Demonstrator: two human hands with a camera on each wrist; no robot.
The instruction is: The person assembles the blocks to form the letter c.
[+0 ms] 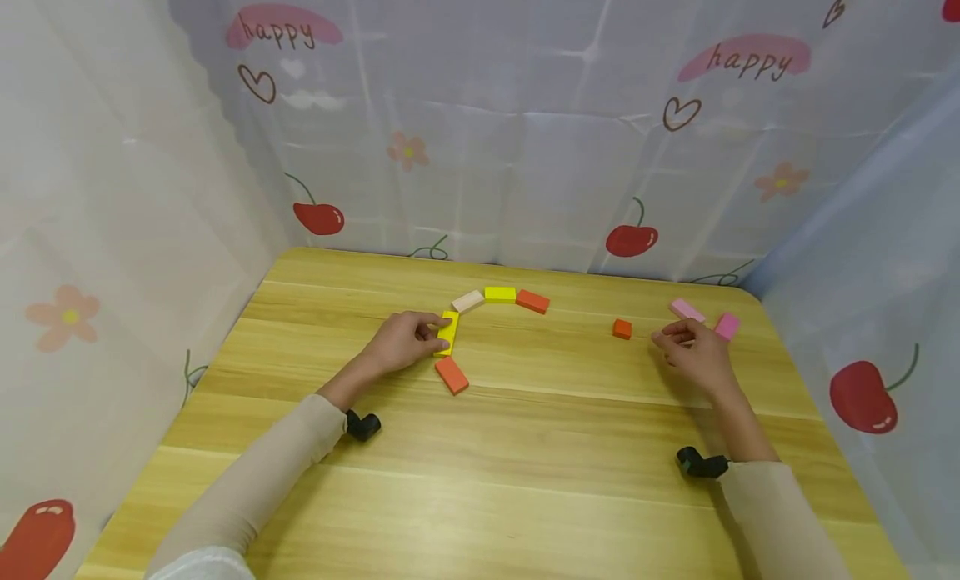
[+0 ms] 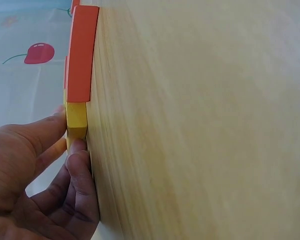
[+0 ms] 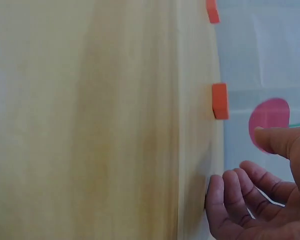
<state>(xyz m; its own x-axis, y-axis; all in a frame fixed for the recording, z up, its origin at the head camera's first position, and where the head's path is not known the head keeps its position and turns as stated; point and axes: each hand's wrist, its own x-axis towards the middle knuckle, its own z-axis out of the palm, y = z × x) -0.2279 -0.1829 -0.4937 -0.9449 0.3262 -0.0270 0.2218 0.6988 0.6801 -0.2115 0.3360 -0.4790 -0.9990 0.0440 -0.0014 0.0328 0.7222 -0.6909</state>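
On the table, my left hand (image 1: 401, 342) pinches a yellow block (image 1: 447, 333) between thumb and fingers. In the left wrist view, an orange-red block (image 2: 83, 54) stands close before that yellow block (image 2: 77, 116) and covers part of it. This orange-red block (image 1: 452, 376) lies at the near end of a curve of blocks. Beyond the left hand, the curve continues with a beige block (image 1: 468, 302), another yellow block (image 1: 500, 295) and a second orange-red block (image 1: 532, 302). My right hand (image 1: 699, 355) holds nothing, its fingers loosely bent and the thumb apart, right of a small orange block (image 1: 622, 329).
Behind the right hand lie a light pink block (image 1: 687, 311) and a brighter pink block (image 1: 727, 326). The wooden table (image 1: 480, 480) meets a printed curtain (image 1: 510, 172) at its back edge. A black camera mount (image 1: 363, 426) sits at the left wrist, another (image 1: 702, 462) at the right.
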